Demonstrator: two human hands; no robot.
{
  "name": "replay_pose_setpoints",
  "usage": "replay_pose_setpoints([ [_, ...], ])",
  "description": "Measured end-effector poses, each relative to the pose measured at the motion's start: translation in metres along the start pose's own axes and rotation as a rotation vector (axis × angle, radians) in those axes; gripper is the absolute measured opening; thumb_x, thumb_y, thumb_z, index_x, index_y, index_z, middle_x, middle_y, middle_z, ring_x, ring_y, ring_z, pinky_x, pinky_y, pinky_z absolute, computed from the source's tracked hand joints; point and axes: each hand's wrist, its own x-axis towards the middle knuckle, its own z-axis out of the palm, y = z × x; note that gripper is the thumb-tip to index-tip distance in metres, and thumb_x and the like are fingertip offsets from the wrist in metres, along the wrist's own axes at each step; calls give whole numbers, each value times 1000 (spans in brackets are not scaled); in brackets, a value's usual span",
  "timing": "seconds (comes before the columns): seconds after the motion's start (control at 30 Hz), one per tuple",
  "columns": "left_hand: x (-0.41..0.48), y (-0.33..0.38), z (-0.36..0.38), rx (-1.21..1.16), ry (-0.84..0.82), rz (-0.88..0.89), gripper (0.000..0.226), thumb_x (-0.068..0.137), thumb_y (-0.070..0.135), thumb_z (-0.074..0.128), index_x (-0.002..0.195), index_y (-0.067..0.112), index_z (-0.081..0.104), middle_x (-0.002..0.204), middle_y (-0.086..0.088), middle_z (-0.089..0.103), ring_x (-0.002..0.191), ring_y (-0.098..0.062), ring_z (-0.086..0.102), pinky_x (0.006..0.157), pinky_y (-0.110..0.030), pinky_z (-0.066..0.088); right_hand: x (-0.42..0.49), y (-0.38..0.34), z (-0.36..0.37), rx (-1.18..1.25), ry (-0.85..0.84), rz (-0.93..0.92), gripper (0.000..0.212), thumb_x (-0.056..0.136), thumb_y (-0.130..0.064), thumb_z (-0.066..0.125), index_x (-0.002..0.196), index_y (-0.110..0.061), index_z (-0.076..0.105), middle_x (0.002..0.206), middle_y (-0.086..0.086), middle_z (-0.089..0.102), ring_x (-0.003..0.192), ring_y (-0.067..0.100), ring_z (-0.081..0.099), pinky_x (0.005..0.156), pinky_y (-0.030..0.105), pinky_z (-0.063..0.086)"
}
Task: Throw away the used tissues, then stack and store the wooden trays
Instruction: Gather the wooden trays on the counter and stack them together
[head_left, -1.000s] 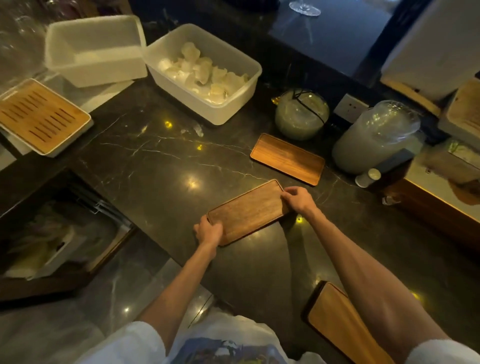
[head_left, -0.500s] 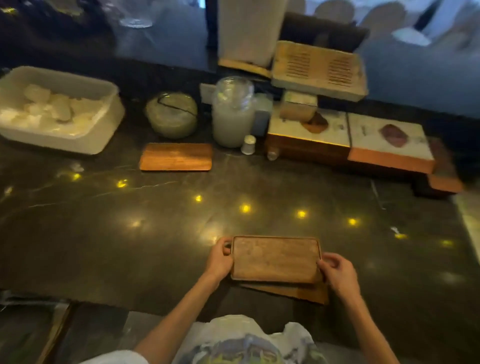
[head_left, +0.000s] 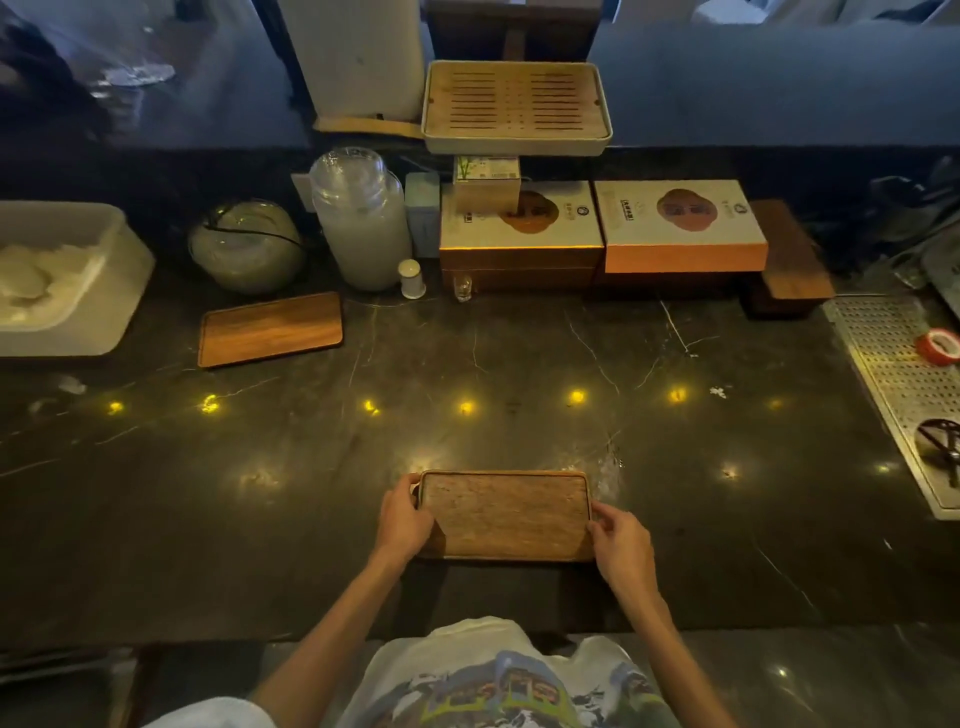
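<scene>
Tray handling: I judge the wooden tray (head_left: 505, 514) rigid, light and smooth, best gripped at its short ends. My left hand (head_left: 404, 524) and right hand (head_left: 619, 540) clasp those ends, fingers curled, at the counter's (head_left: 467, 364) near edge. A second tray (head_left: 271, 328) lies well apart.

Stacked wooden trays (head_left: 505, 514), counter's near edge

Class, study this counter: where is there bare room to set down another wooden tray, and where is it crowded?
Bare: the dark counter between the held tray and the boxes, and left of the left hand. Crowded: the back edge, with the jar, the second tray and the white tub.
</scene>
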Motion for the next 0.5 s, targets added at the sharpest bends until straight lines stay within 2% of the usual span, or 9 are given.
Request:
replay_pose_setpoints([
  [0.1, -2, 1, 3, 1, 10, 4, 40, 89, 9, 60, 128, 15, 50, 126, -12, 55, 116, -27, 56, 96, -47, 53, 1, -3, 1, -46, 41, -52, 33, 94, -10, 56, 124, -19, 65, 107, 4, 72, 101, 22, 66, 77, 26, 43],
  [0.27, -1, 4, 6, 33, 27, 3, 39, 90, 12, 59, 128, 14, 50, 126, -11, 53, 116, -28, 55, 96, -47, 52, 3, -8, 0, -21, 34, -42, 36, 95, -7, 52, 125, -22, 65, 101, 2, 74, 95, 22, 69, 73, 24, 43],
  [0.5, 3, 0, 3, 35, 89, 5, 15, 90, 11, 60, 106, 11, 61, 105, -9, 67, 98, -25, 64, 86, -45, 55, 7, -8, -5, 11, -7, 54, 35, 95, -11, 56, 129, -18, 63, 113, 6, 73, 106, 24, 66, 88, 32, 50],
])
